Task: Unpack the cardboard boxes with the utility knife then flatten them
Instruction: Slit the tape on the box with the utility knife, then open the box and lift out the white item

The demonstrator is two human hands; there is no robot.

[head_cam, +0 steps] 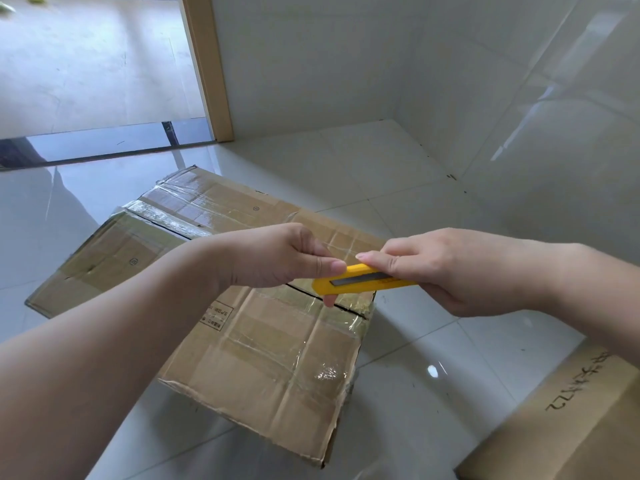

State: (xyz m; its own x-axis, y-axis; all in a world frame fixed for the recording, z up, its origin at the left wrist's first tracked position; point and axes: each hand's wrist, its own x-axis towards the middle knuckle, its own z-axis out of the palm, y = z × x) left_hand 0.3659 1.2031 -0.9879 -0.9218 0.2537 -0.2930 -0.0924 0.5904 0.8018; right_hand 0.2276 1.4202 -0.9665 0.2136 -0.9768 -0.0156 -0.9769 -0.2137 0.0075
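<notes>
Utility knife [363, 280], yellow body, is held roughly horizontal above the large cardboard box [256, 341], between both hands, dark blade strip visible along the side facing cam

Left hand [280, 254]: forearm is brought in from lower left, wrist straight, fingers curled. The knife's left end is pinched w/ thumb on top and a fingertip seen below the body. So grasping the knife at its tip end

Right hand [446, 268]: forearm enters from right edge, back of hand turned up toward cam. Rear part of the knife is wrapped by curled fingers, index finger is extended along the top edge toward the left hand. Also grasping the knife; handle end is hidden inside the palm

Fingertips of the two hands are nearly touching over the knife's top edge

Box is laid on the white tiled floor [398, 174], top face up, corner pointed toward cam. Clear tape [194, 202] is stuck across flaps in several strips. A dark seam gap is seen along the centre between flaps, running far-left to near-right, passing under the hands. Near edge is crushed/frayed. Printed label partly hidden by left forearm, text not legible

Second cardboard box [568, 420] is seen at lower right, partly out of frame, handwritten marking on top

Wooden door frame [207, 64] stands upper left, white wall beside it
</notes>
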